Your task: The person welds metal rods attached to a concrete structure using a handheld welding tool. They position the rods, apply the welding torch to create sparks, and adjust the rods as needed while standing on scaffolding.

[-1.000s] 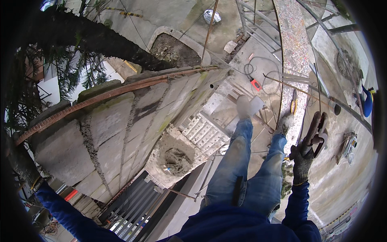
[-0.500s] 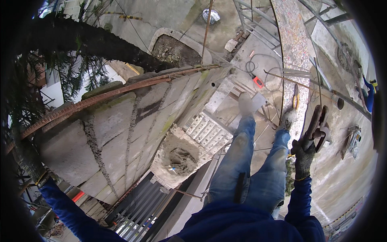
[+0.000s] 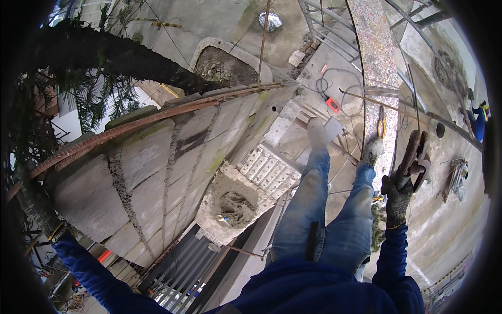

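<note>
My right hand (image 3: 397,201), in a dark knitted glove, is raised to the right of my legs. Its fingers are closed on a rusty metal clamp-like piece (image 3: 417,163) with looped arms, whose exact kind I cannot make out. A thin rod (image 3: 413,99) lines up with its upper end; whether they touch is unclear. My left hand (image 3: 42,209), also gloved, reaches out at the far left beside the block wall (image 3: 94,201). Its fingers are lost in the dark rim next to a curved, rusty ribbed bar (image 3: 110,131).
My feet are high up, the right on a speckled plank (image 3: 384,57). Near them lie yellow-handled pliers (image 3: 381,125) and a red corded device (image 3: 332,104). A tub of wet mortar (image 3: 230,196) is left of my legs. A metal frame (image 3: 334,26) stands ahead; another person (image 3: 478,123) is far right.
The view has shifted slightly. My right hand still holds the rusty piece, a little lower relative to the plank. My left foot, blurred before, is now sharper.
</note>
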Demonstrator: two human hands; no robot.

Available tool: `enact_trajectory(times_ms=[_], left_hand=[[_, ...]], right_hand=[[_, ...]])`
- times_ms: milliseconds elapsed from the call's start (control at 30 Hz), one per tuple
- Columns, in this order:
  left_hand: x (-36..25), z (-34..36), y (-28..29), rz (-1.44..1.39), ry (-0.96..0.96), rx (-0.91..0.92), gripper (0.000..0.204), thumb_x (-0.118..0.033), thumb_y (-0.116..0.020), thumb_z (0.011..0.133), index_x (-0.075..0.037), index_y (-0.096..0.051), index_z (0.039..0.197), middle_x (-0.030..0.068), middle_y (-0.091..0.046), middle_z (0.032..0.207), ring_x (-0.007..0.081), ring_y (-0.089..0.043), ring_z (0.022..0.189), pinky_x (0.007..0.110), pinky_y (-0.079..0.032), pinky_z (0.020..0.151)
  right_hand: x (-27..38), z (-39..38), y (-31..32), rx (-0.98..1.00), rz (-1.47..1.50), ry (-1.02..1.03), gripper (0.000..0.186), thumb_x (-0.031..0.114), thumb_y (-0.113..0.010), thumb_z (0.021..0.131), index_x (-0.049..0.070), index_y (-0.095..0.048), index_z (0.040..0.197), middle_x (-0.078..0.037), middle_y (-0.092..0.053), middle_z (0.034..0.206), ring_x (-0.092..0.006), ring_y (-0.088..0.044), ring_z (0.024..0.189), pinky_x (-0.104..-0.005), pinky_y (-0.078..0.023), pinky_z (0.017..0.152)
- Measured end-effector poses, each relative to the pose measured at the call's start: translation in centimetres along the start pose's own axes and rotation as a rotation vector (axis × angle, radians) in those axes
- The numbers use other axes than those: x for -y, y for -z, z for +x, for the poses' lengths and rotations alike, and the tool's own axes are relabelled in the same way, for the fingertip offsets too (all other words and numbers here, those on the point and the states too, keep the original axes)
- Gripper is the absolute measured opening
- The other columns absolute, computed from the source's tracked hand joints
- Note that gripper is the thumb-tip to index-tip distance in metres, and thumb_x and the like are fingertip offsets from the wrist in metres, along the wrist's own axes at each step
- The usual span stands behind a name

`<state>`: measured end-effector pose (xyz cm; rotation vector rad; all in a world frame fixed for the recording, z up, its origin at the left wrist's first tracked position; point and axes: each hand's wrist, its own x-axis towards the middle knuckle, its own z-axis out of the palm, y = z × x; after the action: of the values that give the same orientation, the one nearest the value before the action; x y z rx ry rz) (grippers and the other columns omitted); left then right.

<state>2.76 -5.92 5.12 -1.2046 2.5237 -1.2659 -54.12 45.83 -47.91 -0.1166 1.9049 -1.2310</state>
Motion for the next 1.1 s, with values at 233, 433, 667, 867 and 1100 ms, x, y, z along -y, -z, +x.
enact_trajectory(times_ms=[233,433,667,867,1100], left_hand=[[0.8,-0.5,1.1,-0.242,0.079,0.008,0.042,-0.003,-0.055,0.096,-0.008,-0.056,0.138,0.0138,-0.066,0.124,0.0228,-0.065,0.107,0.037,-0.05,0.092],[2.1,-1.4,1.1,-0.296,0.052,-0.042,0.044,-0.002,-0.054,0.097,-0.008,-0.055,0.141,0.0123,-0.065,0.129,0.021,-0.063,0.112,0.036,-0.049,0.097],[3.4,-5.0,-2.3,-0.66,0.145,-0.054,0.046,-0.025,-0.042,0.106,0.0,-0.045,0.145,0.0165,-0.053,0.14,0.0243,-0.051,0.128,0.038,-0.037,0.112],[2.3,-3.2,-1.3,-1.035,0.607,0.01,0.045,-0.028,-0.052,0.104,0.001,-0.053,0.138,0.0126,-0.059,0.125,0.0206,-0.057,0.115,0.035,-0.047,0.1],[-2.7,-3.6,-0.3,-0.87,0.615,-0.09,0.036,-0.015,-0.057,0.101,-0.003,-0.056,0.135,0.0111,-0.065,0.111,0.022,-0.062,0.103,0.036,-0.052,0.091]], right_hand=[[-0.6,-0.6,0.7,-0.015,0.006,-0.072,0.016,0.003,-0.074,0.084,0.009,-0.059,0.088,0.0,-0.056,0.067,-0.0096,-0.054,0.056,-0.0263,-0.044,0.051],[0.1,-0.6,0.0,0.009,-0.041,-0.045,0.015,0.005,-0.074,0.085,0.007,-0.059,0.085,0.0,-0.057,0.066,-0.0099,-0.054,0.055,-0.0264,-0.043,0.051],[0.3,0.0,-0.1,0.059,-0.084,-0.013,0.015,0.008,-0.074,0.086,0.006,-0.059,0.084,0.0,-0.058,0.067,-0.0095,-0.053,0.056,-0.0268,-0.042,0.053],[0.1,0.0,0.1,0.037,-0.079,-0.012,0.015,0.009,-0.074,0.087,0.006,-0.059,0.084,0.0,-0.058,0.067,-0.0095,-0.053,0.056,-0.0267,-0.042,0.052],[0.3,0.2,0.4,0.039,-0.049,0.015,0.015,0.009,-0.074,0.086,0.006,-0.059,0.084,-0.002,-0.059,0.067,-0.011,-0.054,0.054,-0.0274,-0.043,0.051]])
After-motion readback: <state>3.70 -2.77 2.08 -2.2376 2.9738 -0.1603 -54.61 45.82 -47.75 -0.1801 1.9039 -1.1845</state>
